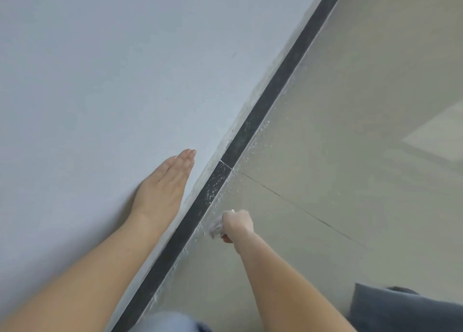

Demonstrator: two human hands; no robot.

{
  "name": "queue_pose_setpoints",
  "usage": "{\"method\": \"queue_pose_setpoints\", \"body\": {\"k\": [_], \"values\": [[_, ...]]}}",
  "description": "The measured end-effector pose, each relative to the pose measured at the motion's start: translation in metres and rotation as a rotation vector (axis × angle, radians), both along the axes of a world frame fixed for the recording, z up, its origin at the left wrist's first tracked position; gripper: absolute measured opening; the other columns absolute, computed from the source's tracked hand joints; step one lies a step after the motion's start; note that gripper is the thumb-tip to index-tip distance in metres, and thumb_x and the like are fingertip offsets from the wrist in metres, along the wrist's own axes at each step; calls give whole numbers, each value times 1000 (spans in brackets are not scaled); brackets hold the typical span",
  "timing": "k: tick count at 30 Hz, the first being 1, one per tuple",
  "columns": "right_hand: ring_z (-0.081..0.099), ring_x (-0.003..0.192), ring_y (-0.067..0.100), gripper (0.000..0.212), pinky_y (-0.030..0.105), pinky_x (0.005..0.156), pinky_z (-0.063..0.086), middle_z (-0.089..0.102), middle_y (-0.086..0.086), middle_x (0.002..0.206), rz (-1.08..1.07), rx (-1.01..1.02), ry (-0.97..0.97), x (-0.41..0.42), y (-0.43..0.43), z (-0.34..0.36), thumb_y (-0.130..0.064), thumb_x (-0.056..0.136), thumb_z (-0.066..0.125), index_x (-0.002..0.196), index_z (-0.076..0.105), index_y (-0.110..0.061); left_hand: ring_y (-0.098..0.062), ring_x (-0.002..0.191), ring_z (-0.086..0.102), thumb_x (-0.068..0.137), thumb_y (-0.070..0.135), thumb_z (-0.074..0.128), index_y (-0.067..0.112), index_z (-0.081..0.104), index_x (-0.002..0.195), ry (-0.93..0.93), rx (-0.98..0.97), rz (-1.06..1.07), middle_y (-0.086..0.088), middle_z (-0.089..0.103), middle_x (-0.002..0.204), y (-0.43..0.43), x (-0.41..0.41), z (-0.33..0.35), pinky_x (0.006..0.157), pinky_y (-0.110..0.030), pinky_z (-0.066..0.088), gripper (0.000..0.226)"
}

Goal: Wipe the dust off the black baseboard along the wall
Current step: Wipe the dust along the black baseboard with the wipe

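The black baseboard (265,106) runs diagonally from the bottom centre to the top right, between the white wall and the floor. White specks dot it around a joint near the middle. My left hand (165,181) rests flat on the wall with straight fingers, just left of the baseboard. My right hand (236,225) grips a crumpled white cloth (216,227) on the floor side, close beside the baseboard's lower edge. Whether the cloth touches the baseboard I cannot tell.
The white wall (100,81) fills the left half. The glossy beige tiled floor (350,156) lies to the right, with white specks along the baseboard and a thin tile seam. My knees in grey and light blue cloth show at the bottom edge.
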State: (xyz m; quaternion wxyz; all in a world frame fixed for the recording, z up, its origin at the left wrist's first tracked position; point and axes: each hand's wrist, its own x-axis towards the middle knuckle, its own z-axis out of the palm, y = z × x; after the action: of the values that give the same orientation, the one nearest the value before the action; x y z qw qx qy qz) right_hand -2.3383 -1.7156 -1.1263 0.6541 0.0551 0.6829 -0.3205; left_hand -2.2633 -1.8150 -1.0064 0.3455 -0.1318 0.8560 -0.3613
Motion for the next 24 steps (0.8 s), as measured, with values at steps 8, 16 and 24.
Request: {"method": "queue_pose_setpoints", "body": {"k": [8, 16, 24], "values": [[58, 63, 22, 12, 25, 58, 47, 61, 8, 73, 145, -104, -190, -1, -14, -24, -20, 94, 44, 89, 53, -13, -27, 143, -18, 98, 24, 16, -4, -16, 145, 185, -61, 51, -15, -25, 152, -2, -15, -21, 111, -45, -21, 63], [60, 108, 20, 29, 24, 73, 40, 58, 2, 110, 290, -107, -81, 55, -34, -22, -12, 93, 51, 121, 57, -11, -26, 142, -21, 97, 20, 22, -1, -16, 147, 131, -168, 60, -13, -30, 151, 6, -8, -27, 105, -46, -24, 65], [46, 66, 14, 10, 17, 54, 42, 42, -4, 68, 24, -72, -12, -5, -67, -36, -10, 90, 53, 80, 52, -14, -23, 136, -29, 99, 24, 27, 1, -18, 146, 164, -149, 91, -11, -31, 151, 9, 5, -14, 103, -45, -29, 69]]}}
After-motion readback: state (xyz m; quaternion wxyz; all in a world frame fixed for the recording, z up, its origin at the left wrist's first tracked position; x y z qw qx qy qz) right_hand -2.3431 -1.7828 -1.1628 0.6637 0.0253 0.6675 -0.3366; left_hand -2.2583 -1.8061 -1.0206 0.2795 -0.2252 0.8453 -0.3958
